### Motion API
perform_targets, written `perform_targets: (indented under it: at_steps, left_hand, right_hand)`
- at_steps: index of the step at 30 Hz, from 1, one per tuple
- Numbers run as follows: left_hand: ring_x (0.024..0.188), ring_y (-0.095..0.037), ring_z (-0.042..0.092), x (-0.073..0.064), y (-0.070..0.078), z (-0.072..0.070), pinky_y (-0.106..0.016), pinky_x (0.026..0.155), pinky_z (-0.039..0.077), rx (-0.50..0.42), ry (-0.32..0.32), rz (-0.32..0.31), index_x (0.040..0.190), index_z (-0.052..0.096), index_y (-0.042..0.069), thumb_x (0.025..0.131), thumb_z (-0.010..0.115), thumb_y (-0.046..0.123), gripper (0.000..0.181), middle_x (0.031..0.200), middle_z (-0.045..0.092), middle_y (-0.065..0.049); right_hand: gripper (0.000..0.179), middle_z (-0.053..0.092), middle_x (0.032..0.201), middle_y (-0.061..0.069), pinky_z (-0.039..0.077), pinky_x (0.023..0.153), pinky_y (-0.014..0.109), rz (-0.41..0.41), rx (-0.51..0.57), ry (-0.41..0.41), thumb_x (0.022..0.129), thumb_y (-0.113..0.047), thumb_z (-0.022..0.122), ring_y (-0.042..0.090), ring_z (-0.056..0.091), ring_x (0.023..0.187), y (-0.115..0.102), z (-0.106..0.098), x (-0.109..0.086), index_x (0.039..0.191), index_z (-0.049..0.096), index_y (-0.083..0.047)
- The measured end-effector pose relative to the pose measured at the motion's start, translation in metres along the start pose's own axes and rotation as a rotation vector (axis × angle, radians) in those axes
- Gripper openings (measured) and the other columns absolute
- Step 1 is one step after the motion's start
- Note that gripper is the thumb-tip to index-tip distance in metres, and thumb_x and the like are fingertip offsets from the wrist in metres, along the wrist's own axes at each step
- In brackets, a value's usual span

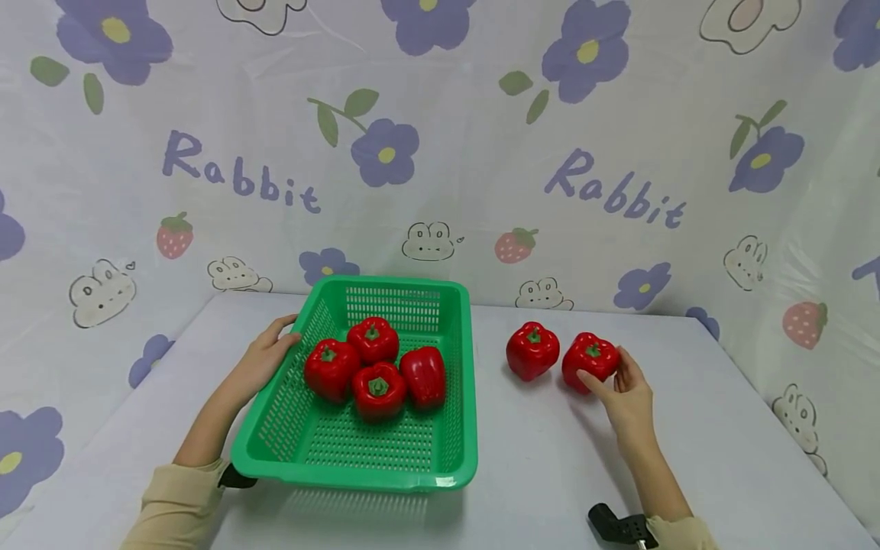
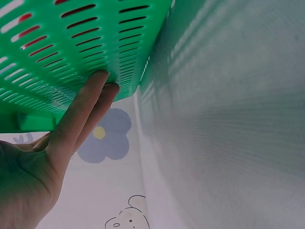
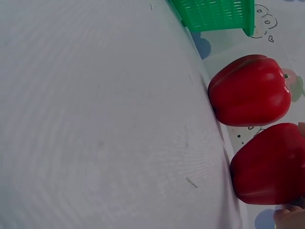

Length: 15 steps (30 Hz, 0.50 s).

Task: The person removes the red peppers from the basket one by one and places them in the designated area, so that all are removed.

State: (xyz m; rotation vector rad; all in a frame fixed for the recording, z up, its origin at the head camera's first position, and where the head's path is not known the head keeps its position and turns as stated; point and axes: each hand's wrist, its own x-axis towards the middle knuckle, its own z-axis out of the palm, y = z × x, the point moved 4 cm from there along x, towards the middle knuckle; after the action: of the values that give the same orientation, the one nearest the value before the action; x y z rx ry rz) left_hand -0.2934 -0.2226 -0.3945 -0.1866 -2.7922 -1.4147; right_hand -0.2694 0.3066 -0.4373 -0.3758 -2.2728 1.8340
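Right hand [image 1: 631, 396] pinches a pepper [image 1: 584, 362] right of centre; left hand [image 1: 264, 359] holds the basket [image 1: 364, 477] left of centre. Pepper seems light, firm, slick; best gripped across its sides.

white desk [image 1: 529, 473]. on it: green basket [image 1: 357, 477] left of middle, one red pepper [image 1: 532, 353] to its right. second red pepper [image 1: 584, 360] just beside that, in fingers [image 1: 628, 371], desk contact unclear.

Left beige fabric sleeve [image 1: 177, 495], creased; right beige fabric sleeve [image 1: 682, 533], matching. Black left-wrist fitting [image 1: 237, 478] (partly hidden); black right-wrist device [image 1: 627, 528], with rounded cylindrical end.
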Motion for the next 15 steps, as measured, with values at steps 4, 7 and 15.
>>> perform_targets:
  at_steps: [4,7,15]
  left_hand:
    - [0.111,-0.034,0.059,0.0,0.0,0.0,-0.042,0.088,0.048,-0.005,-0.002,0.0,0.154,0.026,0.009,0.105,0.036,0.035,0.057,0.141,0.048,-0.027]
    - [0.114,-0.035,0.056,0.0,0.0,0.001,-0.044,0.091,0.046,-0.004,-0.004,-0.002,0.154,0.025,0.009,0.105,0.036,0.036,0.057,0.144,0.046,-0.027]
    - [0.119,-0.038,0.053,-0.001,-0.001,0.001,-0.05,0.095,0.045,-0.003,-0.003,-0.013,0.155,0.024,0.01,0.105,0.035,0.038,0.058,0.146,0.043,-0.027]
  right_hand:
    - [0.089,0.018,0.165,0.003,0.018,0.121,0.035,-0.03,0.006,0.013,0.09,-0.028,0.07,0.02,0.012,0.153,-0.006,-0.001,-0.002,0.158,0.013,-0.017]
    - [0.089,0.018,0.165,0.001,0.018,0.121,0.035,-0.048,-0.003,0.031,0.09,-0.03,0.07,0.018,0.012,0.153,-0.012,-0.001,-0.005,0.158,0.014,-0.017]
    - [0.088,0.017,0.165,-0.002,0.02,0.121,0.037,-0.082,-0.021,0.072,0.09,-0.033,0.07,0.019,0.011,0.153,-0.029,0.002,-0.01,0.158,0.015,-0.023]
